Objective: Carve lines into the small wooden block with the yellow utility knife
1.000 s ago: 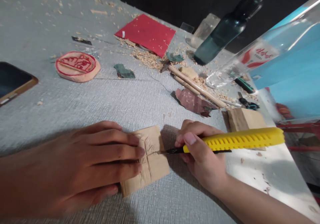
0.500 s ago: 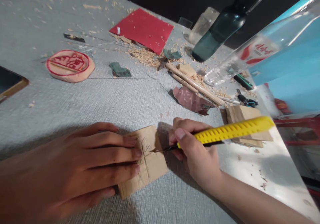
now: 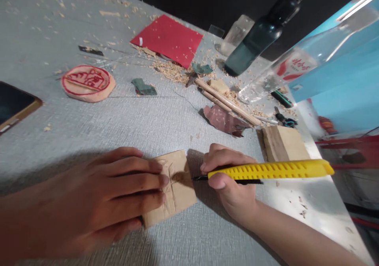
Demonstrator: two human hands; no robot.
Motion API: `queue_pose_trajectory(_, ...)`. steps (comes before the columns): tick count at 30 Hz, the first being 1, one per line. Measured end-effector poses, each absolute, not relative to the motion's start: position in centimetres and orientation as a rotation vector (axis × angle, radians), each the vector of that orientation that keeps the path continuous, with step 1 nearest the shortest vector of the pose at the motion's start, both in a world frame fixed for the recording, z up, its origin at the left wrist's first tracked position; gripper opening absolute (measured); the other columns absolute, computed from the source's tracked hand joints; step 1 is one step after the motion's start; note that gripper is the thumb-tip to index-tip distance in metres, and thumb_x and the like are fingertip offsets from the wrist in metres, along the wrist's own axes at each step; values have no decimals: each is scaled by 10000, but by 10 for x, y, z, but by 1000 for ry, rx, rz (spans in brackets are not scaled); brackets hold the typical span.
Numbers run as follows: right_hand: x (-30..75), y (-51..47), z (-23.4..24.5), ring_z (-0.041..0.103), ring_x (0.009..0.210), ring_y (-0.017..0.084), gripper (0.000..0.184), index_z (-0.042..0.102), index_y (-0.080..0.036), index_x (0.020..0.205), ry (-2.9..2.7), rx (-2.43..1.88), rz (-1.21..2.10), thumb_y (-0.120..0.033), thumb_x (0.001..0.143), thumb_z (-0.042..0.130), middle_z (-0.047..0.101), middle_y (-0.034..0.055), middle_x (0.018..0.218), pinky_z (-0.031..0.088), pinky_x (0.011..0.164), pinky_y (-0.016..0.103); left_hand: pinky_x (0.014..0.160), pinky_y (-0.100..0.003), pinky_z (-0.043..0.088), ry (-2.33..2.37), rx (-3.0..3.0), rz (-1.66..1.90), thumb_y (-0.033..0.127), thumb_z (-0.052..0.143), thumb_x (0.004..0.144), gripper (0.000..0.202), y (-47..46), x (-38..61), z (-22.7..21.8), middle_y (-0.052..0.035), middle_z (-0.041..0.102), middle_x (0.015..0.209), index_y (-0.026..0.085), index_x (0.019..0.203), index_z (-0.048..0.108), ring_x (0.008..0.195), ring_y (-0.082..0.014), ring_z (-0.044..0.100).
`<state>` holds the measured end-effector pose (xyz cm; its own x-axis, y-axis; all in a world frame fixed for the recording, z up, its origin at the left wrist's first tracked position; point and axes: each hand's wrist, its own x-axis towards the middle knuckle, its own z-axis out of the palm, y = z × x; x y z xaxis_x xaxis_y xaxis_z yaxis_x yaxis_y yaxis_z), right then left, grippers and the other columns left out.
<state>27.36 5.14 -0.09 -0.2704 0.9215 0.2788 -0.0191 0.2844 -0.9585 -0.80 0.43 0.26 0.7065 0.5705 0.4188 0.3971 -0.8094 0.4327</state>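
A flat wooden block (image 3: 183, 193) with pencilled lines and shallow cuts lies on the grey cloth. Over its left part, my left hand (image 3: 118, 195) holds it down, the fingers stretched across the top and the thumb by the near left edge. My right hand (image 3: 231, 183) grips a yellow utility knife (image 3: 272, 170) between thumb and fingers. Its thin dark blade points left, with the tip at the block's right side; whether it touches the wood I cannot tell. The left fingers cover part of the marked surface.
Behind lie a round wood piece with a red drawing (image 3: 87, 83), red paper (image 3: 168, 40), sandpaper scraps, wooden-handled tools (image 3: 227, 102) and shavings. A dark bottle (image 3: 254, 46) and clear bottle (image 3: 284, 72) stand at back right. More wood (image 3: 284, 143) lies right; a phone (image 3: 17, 104) lies left.
The knife's handle has swung a little toward me and its blade tip has drawn back right, nearer the block's edge. My left hand stays on the block. The camera view has shifted slightly.
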Motion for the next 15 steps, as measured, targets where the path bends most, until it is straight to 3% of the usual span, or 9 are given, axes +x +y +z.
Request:
queue_pose_trajectory(4,268,50,4,551,511,126,411,807,-244,720,-1633,-848,1015,-628,854,869,706,1,599,383,488,299,1226,-418,423,698,2703,694,300,577,1065,383,5,-13,3,-34,764,1356,219,1430,660,1380,-239,607)
queue_pose_trajectory(8,252,39,15,505,490,104,416,702,-219,609,-1562,-964,1096,-490,861,892,615,-33,531,388,473,254,1120,-450,458,614,2689,707,315,609,1044,293,8,-15,6,-95,744,1325,195,1304,668,1310,-280,614)
queue_pose_trajectory(11,242,22,19,544,566,126,329,715,-210,663,-1498,-1093,1225,-428,794,923,641,-16,603,438,529,267,1078,-457,454,561,2687,666,317,644,1023,247,10,-17,6,-90,731,1326,216,1248,659,1232,-281,616)
queue_pose_trajectory(15,239,-5,19,591,670,162,323,712,-212,723,-1365,-1198,1224,-479,819,868,679,14,692,487,636,314,1045,-456,447,533,2672,588,348,661,1000,244,10,-17,8,-86,703,1339,247,1222,652,1204,-280,608)
